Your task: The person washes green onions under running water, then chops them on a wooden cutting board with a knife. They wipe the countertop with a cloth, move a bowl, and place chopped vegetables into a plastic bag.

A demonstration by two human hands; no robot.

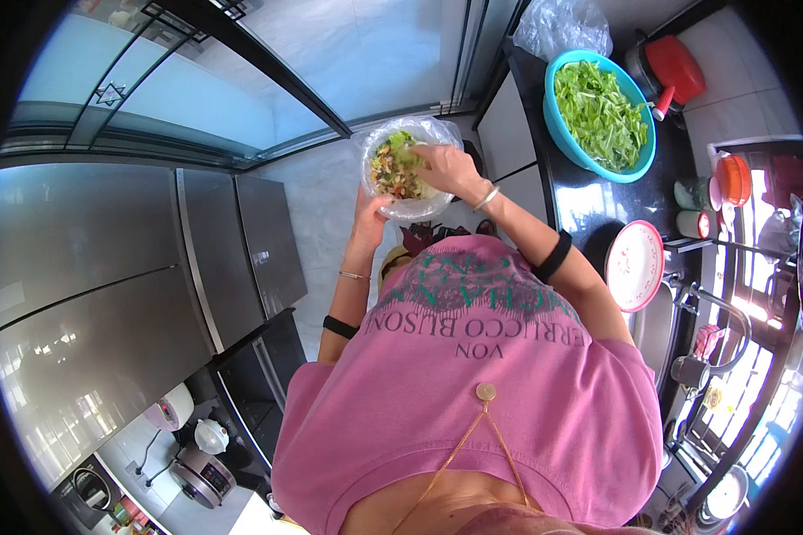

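Note:
Straight ahead, low over the floor, is a round container lined with a clear plastic bag (411, 212). Chopped vegetable and food scraps (393, 175) lie in it, with green leaf scraps (399, 141) on top. My left hand (371, 217) grips the container's near left side through the bag. Reaching in from the right, my right hand (452, 172) has its curled fingers around some of the leaf scraps. Its fingertips are partly hidden among them.
On the dark counter (579, 207) at right stand a turquoise basin (554, 127) of cut leafy greens (602, 114), a red-rimmed enamel plate (634, 266) and a red-handled pan (676, 63). A faucet (736, 334) rises beyond. Grey cabinets (94, 227) line the left; glass doors (375, 53) stand ahead.

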